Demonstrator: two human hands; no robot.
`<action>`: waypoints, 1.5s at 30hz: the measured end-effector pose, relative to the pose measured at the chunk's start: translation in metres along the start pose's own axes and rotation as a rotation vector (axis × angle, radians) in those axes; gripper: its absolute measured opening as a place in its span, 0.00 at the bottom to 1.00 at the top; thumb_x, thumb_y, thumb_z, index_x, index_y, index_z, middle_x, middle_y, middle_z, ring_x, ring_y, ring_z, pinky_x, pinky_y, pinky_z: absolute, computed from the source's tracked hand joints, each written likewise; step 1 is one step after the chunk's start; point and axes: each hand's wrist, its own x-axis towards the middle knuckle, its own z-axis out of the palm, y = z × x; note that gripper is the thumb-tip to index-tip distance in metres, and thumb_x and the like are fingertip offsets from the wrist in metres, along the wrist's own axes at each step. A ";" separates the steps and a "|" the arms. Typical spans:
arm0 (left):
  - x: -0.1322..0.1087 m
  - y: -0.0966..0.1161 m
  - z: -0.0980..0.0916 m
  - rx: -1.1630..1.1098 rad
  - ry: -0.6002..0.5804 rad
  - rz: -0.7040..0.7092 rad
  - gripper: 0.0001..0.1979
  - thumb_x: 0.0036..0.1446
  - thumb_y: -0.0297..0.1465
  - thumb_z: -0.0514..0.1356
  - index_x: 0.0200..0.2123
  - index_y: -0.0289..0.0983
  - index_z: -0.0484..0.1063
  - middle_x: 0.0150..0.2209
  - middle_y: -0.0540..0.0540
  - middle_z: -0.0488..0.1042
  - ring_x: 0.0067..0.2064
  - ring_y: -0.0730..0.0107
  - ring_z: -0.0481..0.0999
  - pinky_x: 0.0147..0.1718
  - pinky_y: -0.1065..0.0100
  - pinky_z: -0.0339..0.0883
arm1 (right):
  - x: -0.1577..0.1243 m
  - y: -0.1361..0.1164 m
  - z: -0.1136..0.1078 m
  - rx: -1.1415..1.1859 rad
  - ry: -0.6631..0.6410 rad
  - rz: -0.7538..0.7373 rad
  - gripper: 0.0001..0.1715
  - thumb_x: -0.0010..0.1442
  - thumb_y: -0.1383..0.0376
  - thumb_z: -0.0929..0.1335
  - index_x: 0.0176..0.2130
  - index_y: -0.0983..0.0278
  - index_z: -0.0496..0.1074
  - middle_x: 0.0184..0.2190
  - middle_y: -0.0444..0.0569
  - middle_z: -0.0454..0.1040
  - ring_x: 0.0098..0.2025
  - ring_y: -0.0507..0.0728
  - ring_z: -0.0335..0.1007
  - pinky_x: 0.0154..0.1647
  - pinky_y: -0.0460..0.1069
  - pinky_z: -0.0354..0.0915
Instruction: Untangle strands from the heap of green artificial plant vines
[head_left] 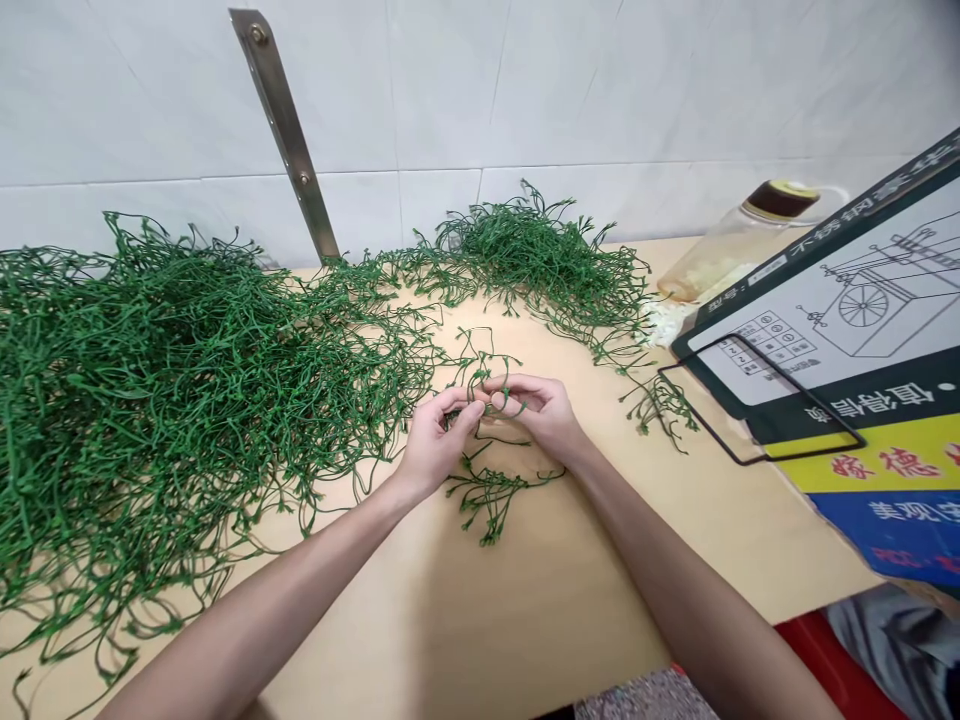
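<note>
Close together over the middle of the table, my left hand (442, 435) and my right hand (541, 415) pinch one thin green artificial plant stem (480, 372) between their fingertips. Parts of the stem stick out above the fingers; the exact spot of the grip is partly hidden. Just below my hands lies a small bunch of green stems (491, 492) on the tabletop. A large heap of the same green plastic stems (187, 390) spreads to the left of my left hand. Beyond my hands sits a smaller pile of stems (536, 250).
A printed cardboard box (855, 400) stands at the right with a black wire frame (795, 455) against it. Behind it lies a clear bottle (720, 245) with a dark cap, near small white pieces (664, 322). A metal bracket (289, 140) rises along the tiled wall (450, 90).
</note>
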 end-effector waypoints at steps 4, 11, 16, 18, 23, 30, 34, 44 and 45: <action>-0.001 0.000 -0.001 -0.007 -0.044 -0.028 0.14 0.55 0.41 0.64 0.35 0.34 0.75 0.29 0.47 0.77 0.33 0.72 0.74 0.35 0.71 0.67 | 0.000 0.003 0.000 0.197 0.029 0.073 0.18 0.40 0.58 0.81 0.29 0.62 0.76 0.33 0.48 0.82 0.36 0.56 0.78 0.39 0.52 0.75; -0.002 0.007 0.002 0.022 -0.009 -0.048 0.16 0.54 0.43 0.64 0.32 0.34 0.72 0.25 0.49 0.74 0.28 0.75 0.70 0.27 0.73 0.61 | 0.002 0.005 -0.001 0.281 0.113 0.099 0.21 0.34 0.63 0.83 0.25 0.63 0.74 0.23 0.42 0.77 0.25 0.49 0.72 0.30 0.46 0.71; -0.002 0.008 0.004 0.051 0.015 -0.061 0.15 0.49 0.39 0.68 0.27 0.34 0.70 0.21 0.53 0.70 0.22 0.81 0.59 0.22 0.74 0.50 | 0.002 0.000 0.001 0.289 0.063 0.158 0.27 0.33 0.61 0.83 0.34 0.62 0.77 0.21 0.40 0.76 0.22 0.49 0.70 0.26 0.45 0.68; -0.002 0.007 0.004 0.057 0.017 -0.048 0.15 0.46 0.38 0.70 0.27 0.34 0.71 0.22 0.53 0.69 0.21 0.82 0.56 0.21 0.73 0.47 | 0.001 -0.001 0.002 0.252 0.069 0.159 0.23 0.34 0.60 0.82 0.30 0.63 0.77 0.22 0.42 0.76 0.24 0.49 0.71 0.27 0.46 0.69; -0.002 0.003 0.003 0.095 0.085 -0.016 0.12 0.42 0.33 0.71 0.25 0.35 0.71 0.26 0.52 0.71 0.23 0.80 0.58 0.22 0.73 0.49 | 0.001 -0.004 0.005 0.270 0.130 0.159 0.20 0.30 0.60 0.83 0.21 0.63 0.76 0.20 0.42 0.76 0.22 0.48 0.70 0.26 0.45 0.69; 0.000 0.000 0.002 0.028 0.111 0.002 0.13 0.43 0.31 0.70 0.24 0.36 0.67 0.29 0.49 0.73 0.30 0.75 0.70 0.27 0.73 0.58 | 0.002 -0.003 0.006 0.222 0.143 0.157 0.20 0.30 0.57 0.83 0.20 0.64 0.76 0.17 0.42 0.75 0.19 0.48 0.67 0.23 0.45 0.67; 0.000 0.003 0.003 0.081 0.113 -0.019 0.10 0.45 0.31 0.69 0.30 0.35 0.73 0.27 0.50 0.72 0.28 0.76 0.67 0.24 0.75 0.57 | 0.002 0.000 0.004 0.193 0.155 0.136 0.22 0.31 0.56 0.83 0.20 0.64 0.75 0.18 0.43 0.76 0.20 0.49 0.70 0.25 0.45 0.69; -0.005 0.008 0.003 0.202 0.069 0.005 0.11 0.55 0.37 0.62 0.27 0.35 0.74 0.25 0.49 0.71 0.25 0.76 0.65 0.21 0.75 0.57 | 0.002 0.003 0.002 0.225 0.109 0.129 0.22 0.28 0.62 0.83 0.27 0.62 0.78 0.26 0.44 0.81 0.28 0.53 0.77 0.30 0.49 0.76; -0.005 0.008 0.003 0.216 0.073 0.012 0.12 0.56 0.38 0.62 0.26 0.35 0.74 0.25 0.49 0.71 0.26 0.76 0.66 0.21 0.75 0.57 | 0.001 0.003 0.001 0.202 0.103 0.120 0.21 0.30 0.62 0.83 0.27 0.62 0.79 0.27 0.45 0.81 0.29 0.53 0.77 0.31 0.49 0.76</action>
